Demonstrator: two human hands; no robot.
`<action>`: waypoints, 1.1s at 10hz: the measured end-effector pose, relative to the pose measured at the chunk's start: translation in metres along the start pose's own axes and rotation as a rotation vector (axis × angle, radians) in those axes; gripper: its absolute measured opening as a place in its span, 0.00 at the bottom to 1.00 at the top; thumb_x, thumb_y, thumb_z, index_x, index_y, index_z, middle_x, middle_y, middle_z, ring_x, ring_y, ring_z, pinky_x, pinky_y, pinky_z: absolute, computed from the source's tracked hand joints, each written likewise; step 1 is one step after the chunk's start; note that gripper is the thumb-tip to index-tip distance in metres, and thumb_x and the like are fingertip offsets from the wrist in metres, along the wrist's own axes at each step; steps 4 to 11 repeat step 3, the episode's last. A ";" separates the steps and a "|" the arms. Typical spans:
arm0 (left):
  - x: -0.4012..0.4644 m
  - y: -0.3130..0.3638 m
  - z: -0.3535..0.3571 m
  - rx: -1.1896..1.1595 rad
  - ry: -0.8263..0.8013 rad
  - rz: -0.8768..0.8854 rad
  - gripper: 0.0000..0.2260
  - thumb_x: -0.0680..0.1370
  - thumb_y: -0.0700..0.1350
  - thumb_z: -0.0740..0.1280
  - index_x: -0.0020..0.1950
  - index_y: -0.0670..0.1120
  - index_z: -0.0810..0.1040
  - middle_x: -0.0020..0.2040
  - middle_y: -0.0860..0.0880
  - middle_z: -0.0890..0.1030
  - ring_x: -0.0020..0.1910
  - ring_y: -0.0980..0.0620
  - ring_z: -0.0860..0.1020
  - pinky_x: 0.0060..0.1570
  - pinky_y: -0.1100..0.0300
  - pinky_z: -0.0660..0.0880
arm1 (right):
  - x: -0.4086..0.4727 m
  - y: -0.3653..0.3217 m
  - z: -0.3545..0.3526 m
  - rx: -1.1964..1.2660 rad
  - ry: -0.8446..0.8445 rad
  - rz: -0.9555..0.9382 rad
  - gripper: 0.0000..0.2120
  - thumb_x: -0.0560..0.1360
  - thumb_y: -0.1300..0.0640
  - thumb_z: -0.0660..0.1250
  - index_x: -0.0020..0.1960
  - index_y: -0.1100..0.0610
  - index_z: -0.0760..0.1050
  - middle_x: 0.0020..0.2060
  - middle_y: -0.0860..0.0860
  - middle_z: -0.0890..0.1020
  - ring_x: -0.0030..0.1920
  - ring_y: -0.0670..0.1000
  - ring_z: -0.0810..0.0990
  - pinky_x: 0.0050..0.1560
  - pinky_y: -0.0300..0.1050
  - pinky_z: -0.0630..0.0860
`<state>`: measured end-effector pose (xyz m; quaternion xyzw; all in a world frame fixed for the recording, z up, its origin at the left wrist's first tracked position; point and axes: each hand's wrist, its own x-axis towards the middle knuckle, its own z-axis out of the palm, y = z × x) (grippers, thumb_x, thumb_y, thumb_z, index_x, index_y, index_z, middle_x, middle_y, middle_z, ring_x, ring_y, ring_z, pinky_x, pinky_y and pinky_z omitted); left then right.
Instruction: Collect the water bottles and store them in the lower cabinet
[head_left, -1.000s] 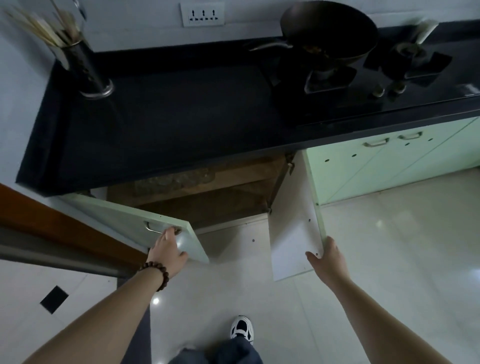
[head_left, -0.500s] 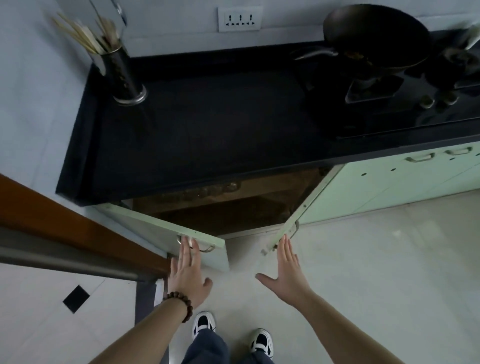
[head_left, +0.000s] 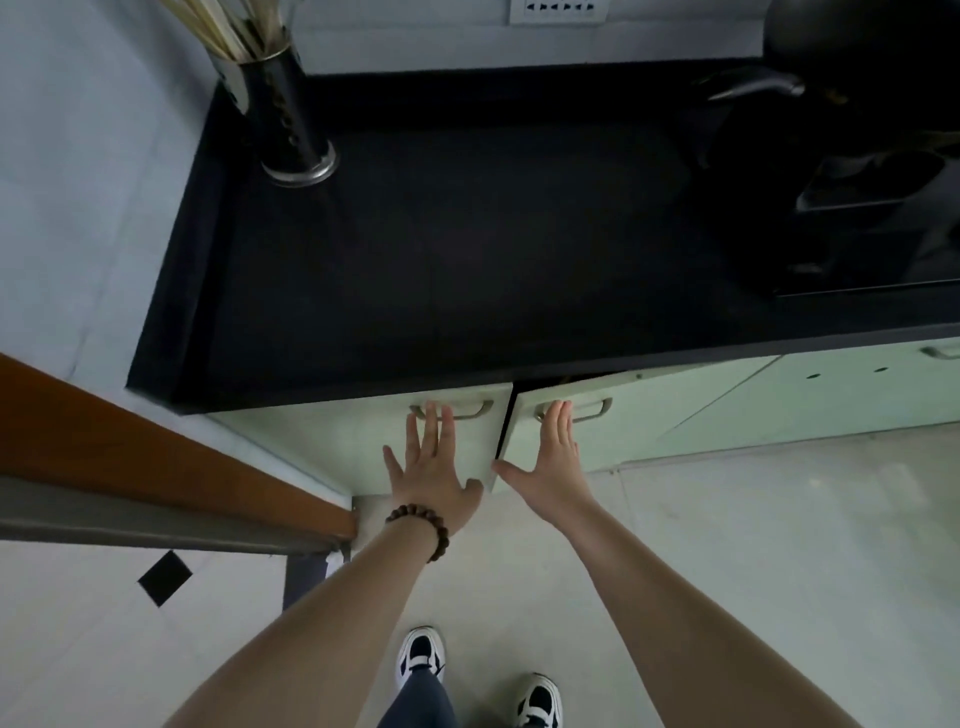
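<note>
Both hands flat, fingers straight, grasping nothing. My left hand (head_left: 434, 470) presses the left door (head_left: 363, 441) just below its handle (head_left: 457, 410); my right hand (head_left: 553, 467) presses the right door (head_left: 623, 426), fingertips over that handle (head_left: 579, 412). Bottles: none visible, not on the counter (head_left: 441, 249); likely inside the cabinet, can't confirm. Left door looks nearly flush. Right door is ajar, dark gap at its top edge, 12 o'clock of my right hand. Judgement: closing step, task near done. To finish well, push evenly near the meeting edges, right door more, and keep thumbs out of the centre seam. Utensil holder (head_left: 283, 119) at 11 o'clock, wok (head_left: 857, 57) at 2 o'clock.
</note>
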<state>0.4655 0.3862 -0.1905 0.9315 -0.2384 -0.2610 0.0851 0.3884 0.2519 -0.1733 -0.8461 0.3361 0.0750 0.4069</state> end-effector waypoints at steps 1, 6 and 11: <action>0.011 -0.007 -0.008 0.015 -0.008 0.013 0.43 0.77 0.55 0.61 0.75 0.51 0.28 0.76 0.53 0.30 0.76 0.47 0.34 0.74 0.41 0.39 | 0.018 -0.006 -0.002 -0.036 -0.004 -0.007 0.51 0.73 0.44 0.68 0.76 0.56 0.32 0.76 0.51 0.34 0.75 0.50 0.34 0.76 0.54 0.42; 0.009 -0.009 -0.014 -0.046 -0.004 0.029 0.41 0.78 0.52 0.62 0.76 0.52 0.32 0.77 0.52 0.34 0.77 0.48 0.37 0.74 0.44 0.40 | 0.033 -0.013 -0.006 -0.096 -0.052 0.015 0.51 0.73 0.44 0.69 0.76 0.56 0.32 0.76 0.51 0.33 0.76 0.51 0.35 0.76 0.55 0.44; 0.009 -0.009 -0.014 -0.046 -0.004 0.029 0.41 0.78 0.52 0.62 0.76 0.52 0.32 0.77 0.52 0.34 0.77 0.48 0.37 0.74 0.44 0.40 | 0.033 -0.013 -0.006 -0.096 -0.052 0.015 0.51 0.73 0.44 0.69 0.76 0.56 0.32 0.76 0.51 0.33 0.76 0.51 0.35 0.76 0.55 0.44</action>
